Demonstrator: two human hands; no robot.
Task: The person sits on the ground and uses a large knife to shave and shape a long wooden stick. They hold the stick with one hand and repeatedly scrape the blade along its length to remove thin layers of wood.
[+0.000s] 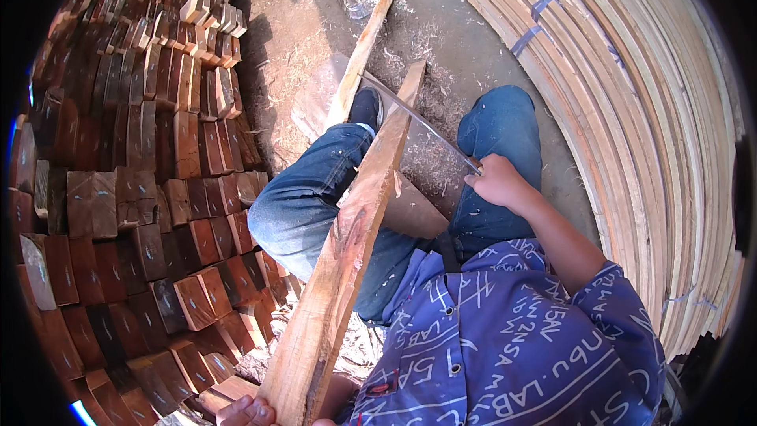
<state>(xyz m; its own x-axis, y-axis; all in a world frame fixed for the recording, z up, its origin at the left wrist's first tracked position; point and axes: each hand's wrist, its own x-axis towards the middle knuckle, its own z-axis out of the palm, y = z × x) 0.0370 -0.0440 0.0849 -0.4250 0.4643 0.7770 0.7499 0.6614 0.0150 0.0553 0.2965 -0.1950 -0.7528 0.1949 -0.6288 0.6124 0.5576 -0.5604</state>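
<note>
The plank [347, 237] slants over our left leg [296, 193]; our left hand [246, 411] grips its near end, our right hand [500, 182] a long-bladed tool [432, 132] crossing its far end.

1 fisheye view from head height, facing down, close above the shirt [505, 339], taking in left hand [246, 412] and right hand [500, 181]
</note>
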